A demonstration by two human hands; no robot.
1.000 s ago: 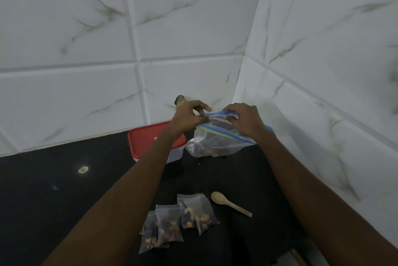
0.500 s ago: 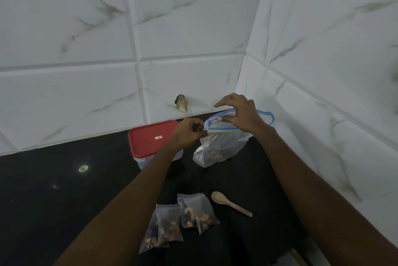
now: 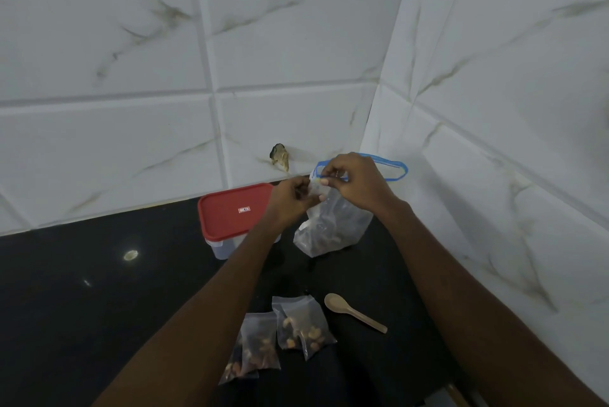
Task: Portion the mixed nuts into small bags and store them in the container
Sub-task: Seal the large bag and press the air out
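Both hands are working at the mouth of the large zip bag (image 3: pixel 333 225), which is standing in the back right corner of the black bench (image 3: pixel 82 307), close to where the two tiled walls meet. The left hand (image 3: pixel 290 199) is pinching the near left end of the bag's blue-edged rim, its grip closed on the plastic. The right hand (image 3: pixel 356 182) is pinching the rim just beside it, fingers curled tight on the strip. The bag's mouth is gaping open behind the hands. The red-lidded container (image 3: pixel 235 215) is sitting just left of the bag, lid on. Toward the front edge, small filled bags (image 3: pixel 280 337) are lying overlapped, with a wooden spoon (image 3: pixel 352 311) just to their right.
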